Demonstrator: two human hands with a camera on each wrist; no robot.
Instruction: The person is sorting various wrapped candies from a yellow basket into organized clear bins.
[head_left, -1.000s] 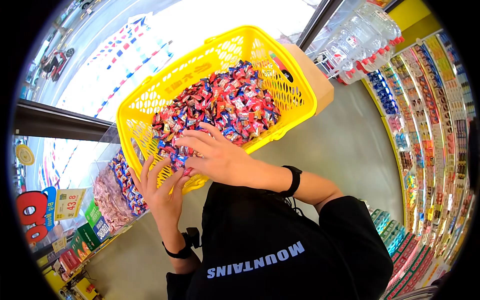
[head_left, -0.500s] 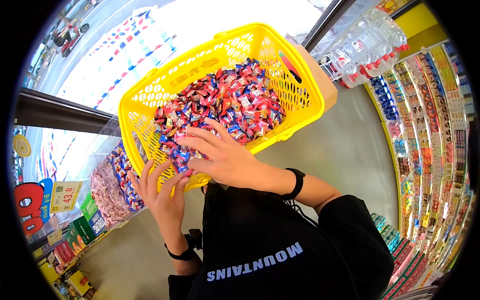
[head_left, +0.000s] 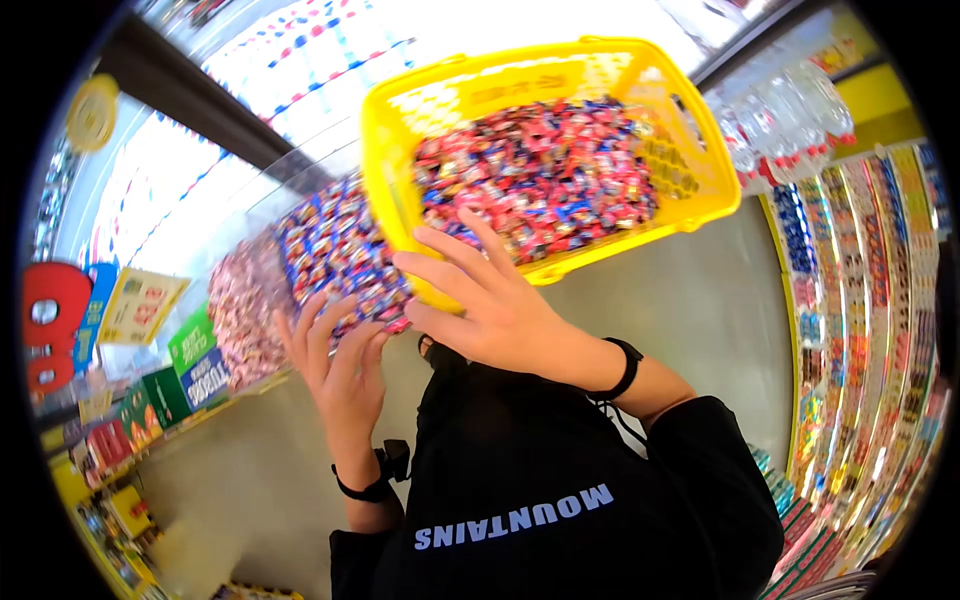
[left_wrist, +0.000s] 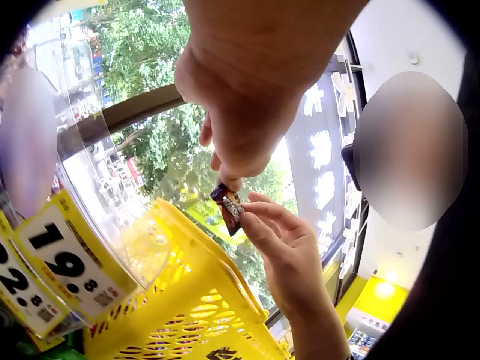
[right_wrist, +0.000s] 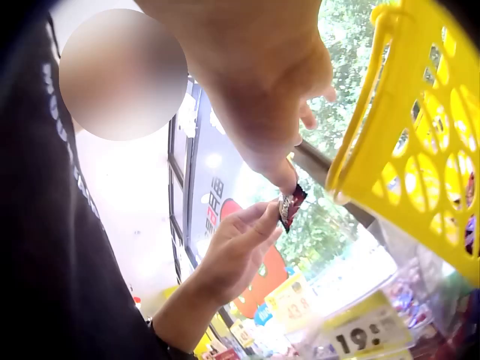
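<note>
A small wrapped candy (left_wrist: 228,208) in a dark wrapper with twisted or crimped ends is between my two hands. My left hand (head_left: 345,375) pinches one end of it between thumb and finger. The other end is pinched by my right hand (head_left: 490,310), whose remaining fingers spread out in front of the yellow basket (head_left: 548,272). A heap of similar red and blue wrapped candies (head_left: 540,170) fills the bottom of that basket. In the right wrist view, the candy (right_wrist: 292,208) hangs at the fingertips, outside the basket's rim.
Left of the basket is a clear-sided bin with wrapped candies (head_left: 335,240) and pink packets (head_left: 250,305). Price signs (left_wrist: 75,259) stand at the bin's edge. Stocked shelves (head_left: 860,330) and bottled water packs (head_left: 790,115) line the right side.
The view has shifted, so the basket now appears farther right and more of the candy bin shows. Both hands keep pinching the candy, and the right hand appears farther right.
</note>
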